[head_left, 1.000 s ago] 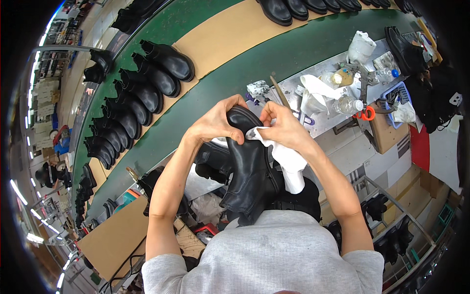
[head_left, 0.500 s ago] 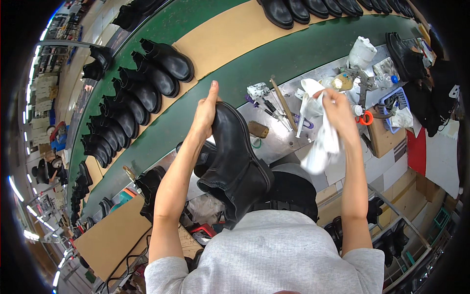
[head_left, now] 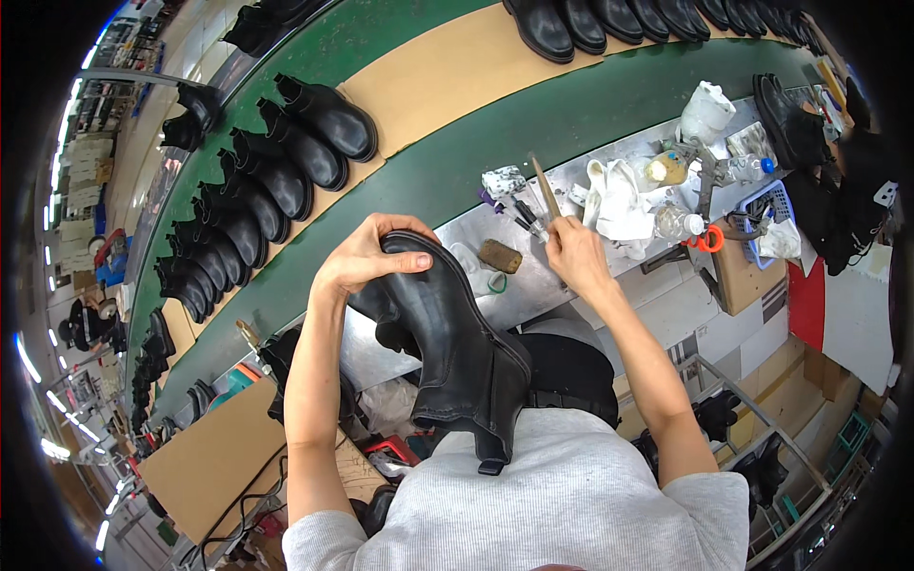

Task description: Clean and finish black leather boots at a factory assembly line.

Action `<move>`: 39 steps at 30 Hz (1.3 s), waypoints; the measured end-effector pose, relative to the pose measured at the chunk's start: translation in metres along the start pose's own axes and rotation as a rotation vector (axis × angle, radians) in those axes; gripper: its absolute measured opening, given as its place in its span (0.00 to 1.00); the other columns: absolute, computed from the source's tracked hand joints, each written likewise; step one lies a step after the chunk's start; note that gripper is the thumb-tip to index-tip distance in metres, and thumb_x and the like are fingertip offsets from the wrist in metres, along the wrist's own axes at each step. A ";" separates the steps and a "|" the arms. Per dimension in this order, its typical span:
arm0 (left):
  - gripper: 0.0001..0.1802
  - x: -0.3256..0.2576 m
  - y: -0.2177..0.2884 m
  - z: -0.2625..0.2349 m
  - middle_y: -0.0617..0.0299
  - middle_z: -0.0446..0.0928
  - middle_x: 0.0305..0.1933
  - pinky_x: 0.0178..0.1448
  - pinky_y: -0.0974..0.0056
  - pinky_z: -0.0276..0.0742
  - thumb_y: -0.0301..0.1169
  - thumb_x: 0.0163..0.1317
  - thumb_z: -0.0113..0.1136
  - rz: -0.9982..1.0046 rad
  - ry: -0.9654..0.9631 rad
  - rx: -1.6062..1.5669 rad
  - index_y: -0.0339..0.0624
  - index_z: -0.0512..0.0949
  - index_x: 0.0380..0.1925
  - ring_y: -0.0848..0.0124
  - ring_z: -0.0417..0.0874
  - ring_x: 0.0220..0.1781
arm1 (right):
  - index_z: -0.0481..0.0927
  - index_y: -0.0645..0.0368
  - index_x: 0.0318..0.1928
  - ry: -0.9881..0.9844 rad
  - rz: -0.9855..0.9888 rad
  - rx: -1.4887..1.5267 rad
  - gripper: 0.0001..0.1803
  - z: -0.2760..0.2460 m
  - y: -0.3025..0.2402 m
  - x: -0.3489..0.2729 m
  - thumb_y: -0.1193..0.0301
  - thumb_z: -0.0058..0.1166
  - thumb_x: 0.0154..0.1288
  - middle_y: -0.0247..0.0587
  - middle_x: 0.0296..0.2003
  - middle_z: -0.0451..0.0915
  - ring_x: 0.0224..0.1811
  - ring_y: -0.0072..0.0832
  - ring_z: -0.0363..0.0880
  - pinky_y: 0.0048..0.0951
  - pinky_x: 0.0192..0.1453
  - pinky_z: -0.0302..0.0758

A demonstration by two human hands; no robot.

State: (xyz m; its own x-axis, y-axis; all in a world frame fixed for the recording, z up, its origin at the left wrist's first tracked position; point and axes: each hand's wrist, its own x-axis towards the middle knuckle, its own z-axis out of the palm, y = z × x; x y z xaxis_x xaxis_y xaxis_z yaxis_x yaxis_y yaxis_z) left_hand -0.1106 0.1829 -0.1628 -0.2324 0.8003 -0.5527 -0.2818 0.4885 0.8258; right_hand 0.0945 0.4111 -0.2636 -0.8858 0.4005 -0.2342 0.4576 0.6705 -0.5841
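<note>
The left hand (head_left: pixel 367 257) is gripping the toe of a black boot (head_left: pixel 447 343), whose long axis is running down toward the person's chest; the right hand (head_left: pixel 571 252) is closing on a thin stick (head_left: pixel 545 190) at the surface (head_left: pixel 533 285), just right of the boot

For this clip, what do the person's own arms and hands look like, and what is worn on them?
Both forearms are bare from the elbows down. The left hand and right hand wear no gloves, and no rings, watch or wristband show. Short sleeves of a grey knit T-shirt cover the upper arms at the lower edge of the head view.
</note>
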 end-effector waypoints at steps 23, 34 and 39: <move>0.18 0.008 0.016 0.008 0.63 0.80 0.34 0.46 0.72 0.72 0.26 0.40 0.73 -0.026 0.030 -0.016 0.36 0.78 0.34 0.78 0.78 0.36 | 0.70 0.63 0.57 0.010 0.399 0.727 0.20 -0.048 -0.042 -0.014 0.65 0.44 0.69 0.32 0.22 0.71 0.22 0.14 0.71 0.18 0.18 0.67; 0.50 0.014 0.019 0.016 0.55 0.73 0.53 0.59 0.70 0.66 0.25 0.37 0.73 0.113 0.091 -0.065 0.44 0.60 0.65 0.72 0.73 0.53 | 0.76 0.63 0.54 -0.168 -0.107 0.558 0.20 -0.055 -0.103 -0.021 0.74 0.55 0.60 0.45 0.33 0.81 0.30 0.25 0.79 0.25 0.36 0.74; 0.37 0.014 0.015 0.013 0.61 0.76 0.43 0.52 0.70 0.70 0.25 0.38 0.71 0.032 0.064 -0.064 0.43 0.70 0.54 0.74 0.76 0.44 | 0.77 0.62 0.50 0.073 -0.270 0.438 0.19 -0.058 -0.099 -0.052 0.76 0.57 0.56 0.48 0.26 0.78 0.24 0.38 0.77 0.34 0.28 0.73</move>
State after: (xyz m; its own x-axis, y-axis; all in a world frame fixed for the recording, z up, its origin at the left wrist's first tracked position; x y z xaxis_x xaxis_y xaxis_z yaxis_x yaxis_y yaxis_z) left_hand -0.1059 0.2060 -0.1568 -0.3006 0.7905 -0.5336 -0.3313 0.4382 0.8356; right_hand 0.0995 0.3605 -0.1484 -0.9530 0.3026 0.0156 0.1245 0.4380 -0.8903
